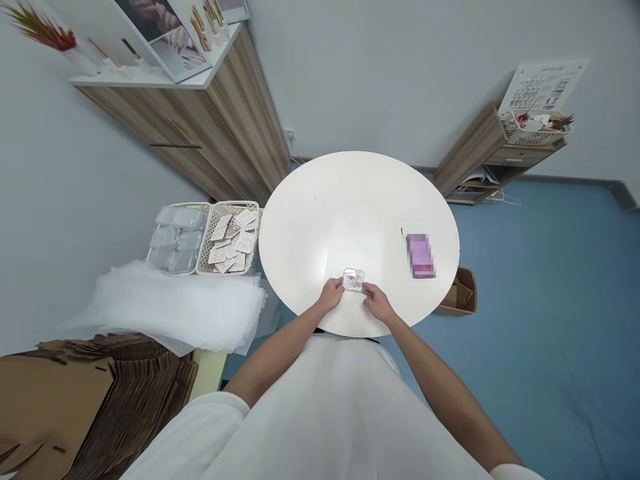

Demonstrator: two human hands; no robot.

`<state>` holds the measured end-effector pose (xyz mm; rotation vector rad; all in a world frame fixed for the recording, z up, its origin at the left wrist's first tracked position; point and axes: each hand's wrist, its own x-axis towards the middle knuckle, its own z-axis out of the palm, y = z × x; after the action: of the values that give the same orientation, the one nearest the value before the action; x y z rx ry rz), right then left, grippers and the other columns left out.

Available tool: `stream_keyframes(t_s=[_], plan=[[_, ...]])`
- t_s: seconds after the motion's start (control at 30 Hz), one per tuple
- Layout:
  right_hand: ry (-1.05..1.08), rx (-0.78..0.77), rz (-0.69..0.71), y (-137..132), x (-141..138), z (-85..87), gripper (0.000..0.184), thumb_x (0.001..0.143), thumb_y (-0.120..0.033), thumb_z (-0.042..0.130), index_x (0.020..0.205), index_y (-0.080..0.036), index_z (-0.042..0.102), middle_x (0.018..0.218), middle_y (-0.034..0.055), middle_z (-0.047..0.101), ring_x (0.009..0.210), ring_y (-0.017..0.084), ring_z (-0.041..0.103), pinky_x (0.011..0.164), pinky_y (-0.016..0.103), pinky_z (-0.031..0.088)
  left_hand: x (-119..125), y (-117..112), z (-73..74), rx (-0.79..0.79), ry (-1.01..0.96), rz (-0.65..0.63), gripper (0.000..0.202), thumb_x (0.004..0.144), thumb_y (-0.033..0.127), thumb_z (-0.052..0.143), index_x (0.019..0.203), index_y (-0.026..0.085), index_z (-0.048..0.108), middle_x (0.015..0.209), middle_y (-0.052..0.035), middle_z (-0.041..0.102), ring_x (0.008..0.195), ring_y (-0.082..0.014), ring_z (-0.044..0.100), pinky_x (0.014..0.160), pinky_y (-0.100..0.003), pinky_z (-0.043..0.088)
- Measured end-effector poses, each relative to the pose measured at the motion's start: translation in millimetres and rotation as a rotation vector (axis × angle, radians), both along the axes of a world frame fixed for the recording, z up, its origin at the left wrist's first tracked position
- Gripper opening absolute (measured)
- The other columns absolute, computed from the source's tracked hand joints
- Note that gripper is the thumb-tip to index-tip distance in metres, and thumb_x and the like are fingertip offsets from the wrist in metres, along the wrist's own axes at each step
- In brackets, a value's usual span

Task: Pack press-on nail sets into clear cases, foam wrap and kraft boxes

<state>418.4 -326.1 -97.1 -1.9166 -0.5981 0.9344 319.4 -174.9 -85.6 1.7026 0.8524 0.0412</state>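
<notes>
A small clear plastic box (353, 279) with pinkish contents rests on the round white table (350, 200) near its front edge. My left hand (331, 294) grips the box's left side with curled fingers. My right hand (376, 300) pinches its right side. Both hands sit close together over the tabletop. A purple, blurred flat item (421, 255) lies on the table to the right, with a tiny dark object (401, 232) just beside it.
Left of the table stand two white baskets, one with clear bags (175, 237), one with small cards (231, 240). White foam sheets (165, 307) and stacked flat cardboard (75, 393) lie nearer. A cardboard box (460, 293) sits on the blue floor. Wooden cabinets stand behind.
</notes>
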Motion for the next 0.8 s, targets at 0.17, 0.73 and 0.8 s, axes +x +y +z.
stream_keyframes(t_s=[0.17, 0.73, 0.8], plan=[[-0.207, -0.045, 0.097, -1, 1, 1.0, 0.051, 0.066, -0.011, 0.041, 0.115, -0.021, 0.044, 0.117, 0.0068, 0.046, 0.098, 0.017, 0.052, 0.083, 0.034, 0.044, -1, -1, -0.2, 0.157, 0.064, -0.181, 0.017, 0.071, 0.013, 0.038, 0.068, 0.017, 0.053, 0.072, -0.0008, 0.052, 0.078, -0.0161, 0.049, 0.069, -0.027, 0.039], [-0.827, -0.246, 0.567, -9, -19, 1.9, 0.022, 0.085, -0.020, 0.033, 0.083, -0.018, 0.055, 0.088, 0.0077, 0.055, 0.080, 0.018, 0.048, 0.070, 0.030, 0.032, -47, -1, 9.3, 0.795, 0.168, -0.743, 0.044, 0.063, 0.043, 0.059, 0.100, 0.021, 0.050, 0.108, -0.0075, 0.047, 0.101, -0.0252, 0.042, 0.087, -0.041, 0.028], [-0.777, -0.241, 0.529, -8, -16, 7.6, 0.022, 0.085, -0.021, 0.032, 0.083, -0.019, 0.054, 0.085, 0.0064, 0.055, 0.078, 0.017, 0.049, 0.069, 0.029, 0.033, -46, -1, 10.4, 0.864, 0.160, -0.743, 0.030, 0.071, 0.034, 0.054, 0.097, 0.021, 0.051, 0.109, -0.0076, 0.048, 0.102, -0.0238, 0.042, 0.089, -0.041, 0.025]])
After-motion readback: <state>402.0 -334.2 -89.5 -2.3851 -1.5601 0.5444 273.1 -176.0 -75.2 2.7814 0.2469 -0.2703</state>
